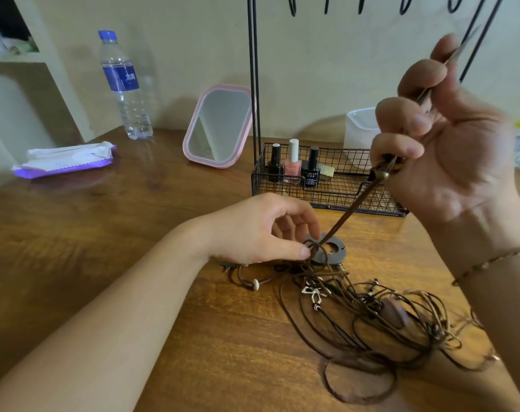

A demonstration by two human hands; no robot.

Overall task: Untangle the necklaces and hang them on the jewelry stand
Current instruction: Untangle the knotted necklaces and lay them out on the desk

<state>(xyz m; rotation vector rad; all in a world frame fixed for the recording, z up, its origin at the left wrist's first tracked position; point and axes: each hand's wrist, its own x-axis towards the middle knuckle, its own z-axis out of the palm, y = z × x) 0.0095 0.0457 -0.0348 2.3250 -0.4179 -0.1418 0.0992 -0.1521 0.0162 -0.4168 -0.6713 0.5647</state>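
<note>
Pulling one cord (351, 212) taut, the right hand (440, 138) grips it in curled fingers; the left hand (261, 233) pinches its knot just above the tangle (372, 316). Ease, don't yank.

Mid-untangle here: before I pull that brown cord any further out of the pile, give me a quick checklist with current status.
1. Right hand grips the brown cord: ok, cord runs taut through its closed fingers.
2. Left hand pins the knot at the grey ring pendant: ok, thumb and forefinger pinch the loop there.
3. Cord free of the remaining necklace pile: not ok, many loops overlap it below the ring.
4. Stand hooks free to receive it: ok for those in view, nothing hangs on them.
5. Wire basket clear of the pull path: cannot tell, the taut cord passes right in front of it.
</note>
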